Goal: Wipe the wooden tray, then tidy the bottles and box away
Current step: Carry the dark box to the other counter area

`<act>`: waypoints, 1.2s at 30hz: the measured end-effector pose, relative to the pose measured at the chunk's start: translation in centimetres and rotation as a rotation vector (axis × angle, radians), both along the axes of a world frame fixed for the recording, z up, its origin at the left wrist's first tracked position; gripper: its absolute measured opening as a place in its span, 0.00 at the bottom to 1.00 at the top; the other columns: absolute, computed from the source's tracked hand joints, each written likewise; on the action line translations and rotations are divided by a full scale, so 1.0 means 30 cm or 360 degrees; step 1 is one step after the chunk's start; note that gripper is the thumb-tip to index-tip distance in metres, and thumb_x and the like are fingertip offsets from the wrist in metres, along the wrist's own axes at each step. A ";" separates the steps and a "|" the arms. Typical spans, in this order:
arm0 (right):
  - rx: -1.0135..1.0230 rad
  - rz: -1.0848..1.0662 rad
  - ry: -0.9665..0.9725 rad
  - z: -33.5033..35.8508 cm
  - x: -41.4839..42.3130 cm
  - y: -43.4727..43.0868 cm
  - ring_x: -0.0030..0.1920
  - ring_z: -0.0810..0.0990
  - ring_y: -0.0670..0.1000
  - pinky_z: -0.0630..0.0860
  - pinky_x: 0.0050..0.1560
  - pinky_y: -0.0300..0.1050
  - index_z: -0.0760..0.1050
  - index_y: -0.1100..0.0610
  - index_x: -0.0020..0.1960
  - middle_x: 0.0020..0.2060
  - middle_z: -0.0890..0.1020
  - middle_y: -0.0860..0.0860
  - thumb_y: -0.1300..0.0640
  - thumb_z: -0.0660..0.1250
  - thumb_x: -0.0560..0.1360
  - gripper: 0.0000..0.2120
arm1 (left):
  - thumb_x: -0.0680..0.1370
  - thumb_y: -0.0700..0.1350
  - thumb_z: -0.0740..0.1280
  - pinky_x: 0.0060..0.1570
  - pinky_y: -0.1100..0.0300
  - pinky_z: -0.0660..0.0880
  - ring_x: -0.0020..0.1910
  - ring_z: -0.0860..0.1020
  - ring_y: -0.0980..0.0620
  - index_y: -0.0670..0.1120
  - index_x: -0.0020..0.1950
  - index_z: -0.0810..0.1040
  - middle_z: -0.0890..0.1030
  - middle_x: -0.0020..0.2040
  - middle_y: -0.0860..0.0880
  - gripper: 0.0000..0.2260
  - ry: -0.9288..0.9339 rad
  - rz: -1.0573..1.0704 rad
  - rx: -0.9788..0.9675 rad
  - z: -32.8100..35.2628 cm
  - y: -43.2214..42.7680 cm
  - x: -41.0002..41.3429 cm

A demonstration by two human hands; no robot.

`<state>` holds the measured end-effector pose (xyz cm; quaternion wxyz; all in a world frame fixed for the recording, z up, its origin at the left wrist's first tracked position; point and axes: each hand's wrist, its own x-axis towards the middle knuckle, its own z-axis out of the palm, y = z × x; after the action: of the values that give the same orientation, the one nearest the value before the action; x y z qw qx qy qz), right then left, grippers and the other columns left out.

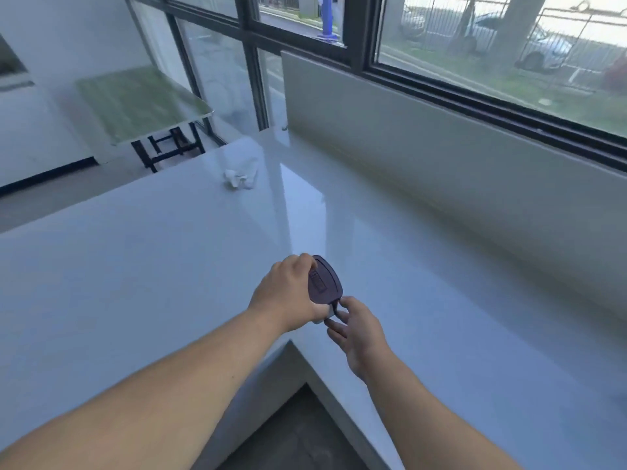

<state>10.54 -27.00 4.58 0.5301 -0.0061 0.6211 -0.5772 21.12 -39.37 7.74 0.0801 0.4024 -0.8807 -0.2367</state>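
Observation:
Above the white counter (169,266), near its inner corner, both hands hold a small box (325,283) with a dark purple rounded lid, tilted on edge. My left hand (288,293) wraps around its left side, fingers curled over the top rim. My right hand (356,330) pinches a dark tab at the lid's lower end. A pale part of the box shows just under the left thumb. A crumpled white cloth (241,174) lies on the counter far ahead. No wooden tray or bottle is in view.
The glossy counter is L-shaped, with its inner corner edge (291,342) just below my hands and dark floor (298,435) beneath. A low white wall panel (441,157) and large windows run along the right. A folding table (135,103) stands at the back left.

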 end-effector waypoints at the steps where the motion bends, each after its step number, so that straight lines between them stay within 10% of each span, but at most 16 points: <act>1: 0.0004 0.0054 -0.0003 -0.002 0.065 -0.063 0.49 0.88 0.53 0.79 0.65 0.54 0.80 0.54 0.46 0.62 0.83 0.60 0.55 0.64 0.73 0.07 | 0.58 0.61 0.76 0.45 0.53 0.73 0.56 0.71 0.51 0.56 0.61 0.69 0.73 0.56 0.57 0.35 0.0000 0.0062 -0.0005 0.003 -0.047 0.084; 9: 0.0047 0.0594 -0.0048 -0.016 0.690 -0.546 0.49 0.89 0.54 0.81 0.59 0.49 0.81 0.55 0.50 0.37 0.89 0.50 0.56 0.62 0.76 0.10 | 0.58 0.61 0.77 0.44 0.55 0.72 0.55 0.72 0.51 0.55 0.61 0.69 0.74 0.55 0.56 0.35 0.0014 0.0627 -0.0040 -0.016 -0.373 0.821; 21: 0.0109 0.1175 -0.0153 -0.144 1.487 -0.886 0.52 0.88 0.55 0.81 0.62 0.52 0.78 0.54 0.48 0.28 0.86 0.43 0.56 0.63 0.75 0.06 | 0.59 0.60 0.77 0.45 0.54 0.74 0.55 0.75 0.51 0.57 0.58 0.67 0.74 0.57 0.58 0.32 -0.0041 0.1335 0.0111 -0.154 -0.510 1.681; 30: 0.0131 0.1375 -0.0086 -0.266 1.609 -0.915 0.44 0.83 0.53 0.81 0.57 0.48 0.81 0.58 0.53 0.45 0.82 0.49 0.53 0.65 0.68 0.16 | 0.62 0.58 0.79 0.42 0.57 0.69 0.56 0.74 0.52 0.56 0.60 0.67 0.71 0.59 0.59 0.32 -0.0062 0.1427 0.0286 -0.262 -0.485 1.787; 36: 0.0041 0.1483 0.0188 -0.240 1.458 -0.876 0.50 0.87 0.52 0.84 0.51 0.48 0.77 0.49 0.61 0.55 0.82 0.47 0.50 0.65 0.73 0.17 | 0.62 0.66 0.71 0.71 0.46 0.65 0.76 0.64 0.42 0.54 0.76 0.64 0.61 0.81 0.49 0.44 -0.0507 0.1397 0.0129 -0.210 -0.536 1.701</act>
<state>54.29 -53.28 -2.64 0.6965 -0.3106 0.5885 -0.2685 72.15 -55.44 1.43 0.0208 0.7709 -0.6187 -0.1498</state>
